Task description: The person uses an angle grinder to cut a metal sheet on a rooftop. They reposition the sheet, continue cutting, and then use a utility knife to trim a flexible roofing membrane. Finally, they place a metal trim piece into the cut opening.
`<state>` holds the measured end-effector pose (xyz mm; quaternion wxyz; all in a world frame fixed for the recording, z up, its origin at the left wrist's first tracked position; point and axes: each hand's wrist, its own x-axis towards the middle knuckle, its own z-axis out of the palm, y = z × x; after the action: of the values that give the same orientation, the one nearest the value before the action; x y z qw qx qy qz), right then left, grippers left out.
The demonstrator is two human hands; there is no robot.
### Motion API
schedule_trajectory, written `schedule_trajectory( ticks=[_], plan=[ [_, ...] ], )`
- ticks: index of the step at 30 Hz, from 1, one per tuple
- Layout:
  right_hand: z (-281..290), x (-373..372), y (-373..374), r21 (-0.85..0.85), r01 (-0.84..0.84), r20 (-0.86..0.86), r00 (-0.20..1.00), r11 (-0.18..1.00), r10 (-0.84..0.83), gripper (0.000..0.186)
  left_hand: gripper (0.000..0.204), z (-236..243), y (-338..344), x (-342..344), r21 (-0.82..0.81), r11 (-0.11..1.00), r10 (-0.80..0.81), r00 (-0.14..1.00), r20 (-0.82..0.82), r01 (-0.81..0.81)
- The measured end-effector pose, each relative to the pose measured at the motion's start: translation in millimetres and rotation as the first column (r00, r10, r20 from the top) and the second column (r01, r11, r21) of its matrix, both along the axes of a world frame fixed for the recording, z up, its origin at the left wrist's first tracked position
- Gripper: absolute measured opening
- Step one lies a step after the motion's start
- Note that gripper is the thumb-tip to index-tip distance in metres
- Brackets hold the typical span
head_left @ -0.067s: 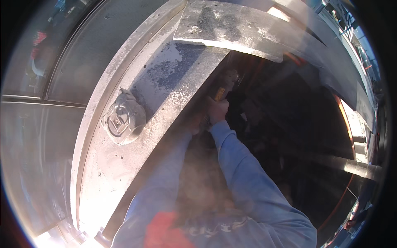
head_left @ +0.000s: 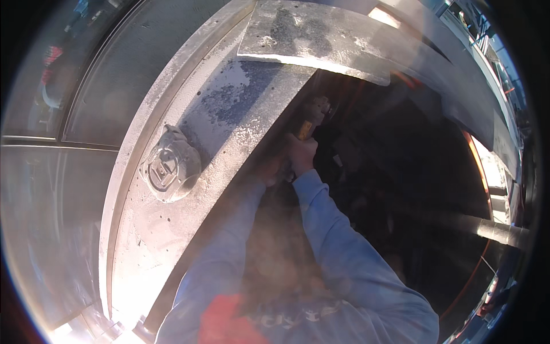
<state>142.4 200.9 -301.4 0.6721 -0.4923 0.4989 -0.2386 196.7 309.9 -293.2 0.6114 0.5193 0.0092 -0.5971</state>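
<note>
An angle grinder (head_left: 307, 129), with a yellow patch on its body and a grey metal head, is held out ahead of me in the shaded opening. My right hand (head_left: 302, 153) is closed around its body just behind the yellow patch. Lower and to the left, my left hand (head_left: 271, 171) grips the rear part of the same tool. Shade and dust haze blur the left fingers. The grinder's head lies near the inner edge of a dusty pale ledge (head_left: 189, 223), and its disc is hard to make out in the dark.
On the ledge lies a rounded, dust-coated object (head_left: 171, 167), perhaps a tape measure. A flat plate (head_left: 309, 43) overlaps the ledge's far end. Glass panels (head_left: 46, 218) stand at left. An orange cable (head_left: 480, 166) and a pale bar (head_left: 498, 230) show at right.
</note>
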Motion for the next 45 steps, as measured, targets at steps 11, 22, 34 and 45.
schedule_trajectory(
  ticks=[11, 22, 34, 45],
  plan=[
    [17, -91, -34, 0.148, 0.082, 0.174, 0.979, 0.986, -0.107, 0.032, 0.043, -18, -36, -67, -0.083, 0.971, -0.227, 0.973, -0.048, 0.222],
    [18, -209, -53, 0.373, -0.168, 0.357, 0.934, 0.913, 0.026, 0.029, 0.038, 1, -45, -154, -0.178, 0.928, -0.354, 0.923, -0.154, 0.326],
    [32, -30, 30, 0.220, -0.178, 0.015, 0.984, 0.959, 0.179, 0.036, 0.037, 1, 41, -18, -0.118, 0.993, -0.034, 0.945, -0.325, -0.005],
    [27, -206, -37, 0.452, -0.037, 0.108, 0.994, 0.891, -0.013, 0.028, 0.040, -6, -25, -159, -0.028, 0.962, -0.268, 0.919, -0.289, 0.272]
  ],
)
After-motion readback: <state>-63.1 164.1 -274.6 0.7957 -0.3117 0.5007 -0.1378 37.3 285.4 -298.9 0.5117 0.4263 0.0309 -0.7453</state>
